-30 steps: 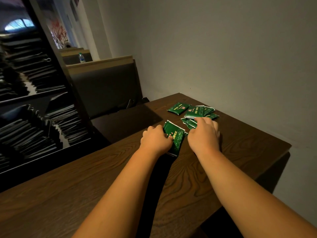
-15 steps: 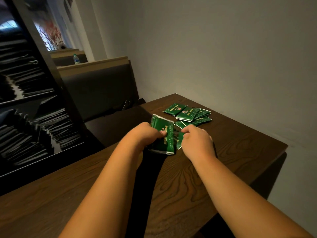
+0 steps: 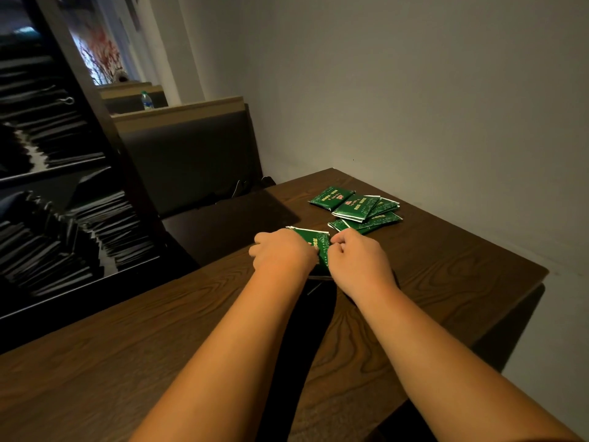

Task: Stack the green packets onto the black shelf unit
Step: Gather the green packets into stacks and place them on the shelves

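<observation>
A small stack of green packets (image 3: 316, 247) is held upright on the wooden table (image 3: 446, 269). My left hand (image 3: 282, 252) grips its left side and my right hand (image 3: 357, 256) grips its right side, fingers curled. The stack's lower part is hidden behind my hands. Several more green packets (image 3: 358, 208) lie loosely overlapped on the table beyond, near the wall. The black shelf unit (image 3: 63, 186) stands at the left, its shelves filled with rows of dark stacked items.
A dark padded bench seat (image 3: 194, 157) sits behind the table's far left edge. A plastic bottle (image 3: 146, 100) stands on a ledge further back. The grey wall (image 3: 430, 106) borders the table on the right.
My right hand has come in from the loose pile and closed on the stack's right side. The stack, lifted and tilted in my left hand before, now stands squared between both hands.
</observation>
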Demonstrator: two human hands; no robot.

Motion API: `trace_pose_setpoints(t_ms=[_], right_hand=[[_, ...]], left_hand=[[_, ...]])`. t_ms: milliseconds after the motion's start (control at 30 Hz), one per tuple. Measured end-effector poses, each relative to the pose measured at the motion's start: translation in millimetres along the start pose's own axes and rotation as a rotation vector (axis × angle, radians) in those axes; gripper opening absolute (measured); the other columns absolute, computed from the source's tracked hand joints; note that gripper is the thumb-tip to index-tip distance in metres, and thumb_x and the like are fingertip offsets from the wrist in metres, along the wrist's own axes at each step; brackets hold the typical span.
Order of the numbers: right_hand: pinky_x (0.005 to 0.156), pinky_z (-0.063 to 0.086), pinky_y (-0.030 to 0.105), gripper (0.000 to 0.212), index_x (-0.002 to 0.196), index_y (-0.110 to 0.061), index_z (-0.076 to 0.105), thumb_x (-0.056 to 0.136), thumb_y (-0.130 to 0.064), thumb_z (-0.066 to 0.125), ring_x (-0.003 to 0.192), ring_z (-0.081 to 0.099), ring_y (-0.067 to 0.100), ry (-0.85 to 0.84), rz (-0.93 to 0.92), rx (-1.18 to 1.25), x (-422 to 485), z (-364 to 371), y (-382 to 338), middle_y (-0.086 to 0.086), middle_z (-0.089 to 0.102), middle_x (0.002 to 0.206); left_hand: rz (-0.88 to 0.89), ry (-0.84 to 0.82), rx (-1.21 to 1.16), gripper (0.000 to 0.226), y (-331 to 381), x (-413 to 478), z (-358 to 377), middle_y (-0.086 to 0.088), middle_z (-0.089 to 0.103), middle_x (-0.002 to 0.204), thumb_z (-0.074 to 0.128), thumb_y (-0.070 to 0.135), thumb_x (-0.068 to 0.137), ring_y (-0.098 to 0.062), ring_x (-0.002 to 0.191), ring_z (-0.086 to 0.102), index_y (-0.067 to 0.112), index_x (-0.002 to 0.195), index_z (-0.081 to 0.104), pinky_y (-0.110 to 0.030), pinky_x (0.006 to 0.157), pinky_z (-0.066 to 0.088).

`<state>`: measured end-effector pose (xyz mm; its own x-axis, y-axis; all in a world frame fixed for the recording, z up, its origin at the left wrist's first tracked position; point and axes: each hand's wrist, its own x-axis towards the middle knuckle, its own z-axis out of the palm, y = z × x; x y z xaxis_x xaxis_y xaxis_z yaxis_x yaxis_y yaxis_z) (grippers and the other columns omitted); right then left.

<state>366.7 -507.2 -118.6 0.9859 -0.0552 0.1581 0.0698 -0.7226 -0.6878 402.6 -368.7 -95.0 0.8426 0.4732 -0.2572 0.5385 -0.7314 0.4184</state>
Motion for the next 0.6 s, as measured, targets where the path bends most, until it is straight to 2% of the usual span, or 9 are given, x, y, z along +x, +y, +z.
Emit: trace_pose_setpoints(t_ms=[167,200,233,300,333,400,467,533,600], right_hand=[[0.074,0.049,0.031,0.029,0.128,-0.019,0.071,0.103,-0.028,0.057,0.095,0.064,0.020,-0.137,0.076,0.076,5,-4,-16,0.003,0.071,0.119],[0.072,0.046,0.029,0.025,0.121,-0.020,0.073,0.102,-0.028,0.060,0.093,0.062,0.022,-0.168,0.099,0.067,10,-4,-18,0.003,0.071,0.112],[0.065,0.042,0.029,0.012,0.101,-0.021,0.071,0.100,-0.027,0.061,0.085,0.059,0.024,-0.178,0.128,0.059,15,-5,-22,0.002,0.067,0.096],[0.053,0.034,0.030,0.025,0.073,-0.019,0.052,0.095,-0.023,0.062,0.068,0.052,0.025,-0.173,0.207,0.096,25,-3,-27,0.003,0.053,0.075],[0.052,0.038,0.029,0.023,0.073,-0.017,0.052,0.093,-0.022,0.063,0.066,0.054,0.026,-0.175,0.246,0.134,30,-4,-31,0.004,0.055,0.075],[0.056,0.056,0.032,0.014,0.098,-0.008,0.070,0.092,-0.018,0.063,0.074,0.070,0.028,-0.170,0.320,0.272,41,-2,-34,0.010,0.071,0.090],[0.052,0.056,0.030,0.024,0.116,-0.006,0.070,0.095,-0.015,0.062,0.069,0.070,0.024,-0.203,0.382,0.402,47,0,-38,0.011,0.072,0.091],[0.045,0.045,0.025,0.009,0.101,-0.010,0.065,0.094,-0.012,0.059,0.052,0.057,0.020,-0.232,0.396,0.437,52,4,-40,0.008,0.062,0.076],[0.044,0.037,0.024,0.010,0.083,-0.013,0.057,0.092,-0.008,0.055,0.043,0.047,0.017,-0.265,0.411,0.500,54,8,-42,0.006,0.056,0.069]], left_hand=[[0.068,-0.003,-0.020,0.076,1,9,-4,-0.017,0.049,0.146,0.080,0.054,0.093,-0.032,0.127,0.055,0.012,0.150,0.052,-0.038,0.077,0.045],[0.082,-0.021,-0.040,0.068,-1,14,-6,-0.016,0.054,0.140,0.081,0.051,0.092,-0.029,0.117,0.060,0.011,0.142,0.059,-0.035,0.071,0.047],[0.099,-0.032,-0.059,0.058,-3,15,-8,-0.015,0.056,0.136,0.082,0.048,0.091,-0.026,0.105,0.064,0.010,0.132,0.063,-0.033,0.063,0.046],[0.109,-0.032,-0.092,0.047,-8,16,-14,-0.014,0.056,0.136,0.084,0.043,0.090,-0.022,0.091,0.064,0.011,0.118,0.064,-0.032,0.056,0.043],[0.083,-0.041,-0.103,0.048,-11,18,-16,-0.014,0.052,0.140,0.085,0.042,0.089,-0.022,0.092,0.063,0.011,0.119,0.063,-0.032,0.059,0.044],[-0.001,-0.045,-0.125,0.068,-18,22,-19,-0.016,0.042,0.145,0.089,0.046,0.085,-0.027,0.108,0.058,0.011,0.134,0.057,-0.036,0.069,0.046],[-0.050,-0.022,-0.084,0.089,-22,22,-24,-0.016,0.045,0.142,0.091,0.059,0.076,-0.030,0.116,0.054,0.013,0.142,0.055,-0.039,0.069,0.045],[-0.056,-0.060,-0.031,0.091,-23,30,-23,-0.013,0.059,0.129,0.085,0.072,0.069,-0.029,0.110,0.059,0.016,0.137,0.061,-0.040,0.067,0.050],[-0.024,-0.085,0.008,0.076,-22,35,-22,-0.010,0.067,0.117,0.081,0.070,0.073,-0.029,0.104,0.066,0.018,0.127,0.067,-0.043,0.082,0.059]])
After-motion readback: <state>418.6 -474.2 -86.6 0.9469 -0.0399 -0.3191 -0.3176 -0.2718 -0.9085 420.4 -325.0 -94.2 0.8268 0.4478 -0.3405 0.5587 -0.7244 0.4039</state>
